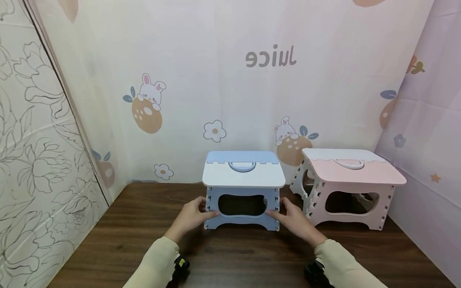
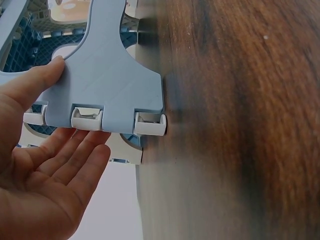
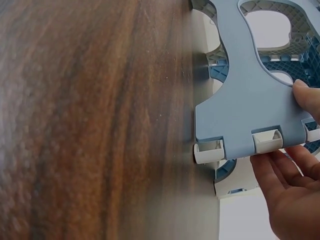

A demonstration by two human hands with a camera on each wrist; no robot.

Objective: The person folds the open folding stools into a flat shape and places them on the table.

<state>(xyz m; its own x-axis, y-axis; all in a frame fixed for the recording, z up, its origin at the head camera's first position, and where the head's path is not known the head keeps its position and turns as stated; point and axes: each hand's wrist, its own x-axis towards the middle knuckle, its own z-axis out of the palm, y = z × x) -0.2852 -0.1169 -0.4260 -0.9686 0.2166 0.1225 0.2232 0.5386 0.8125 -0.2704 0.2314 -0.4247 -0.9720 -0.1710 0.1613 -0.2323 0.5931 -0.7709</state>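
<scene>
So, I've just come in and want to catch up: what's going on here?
A person is holding a blue-and-white folding stool by its near legs, the left hand on one side and the right hand on the other, thumbs on the front panel. The stool stands unfolded on a wood-grain table. To its right, a pink-and-white folding stool also stands unfolded, with neither hand on it.

Head: above, facing far curtain (image 1: 187, 80)
Left wrist: close, stool's (image 2: 115, 80) left end
Right wrist: close, right end
Shared: stool
</scene>
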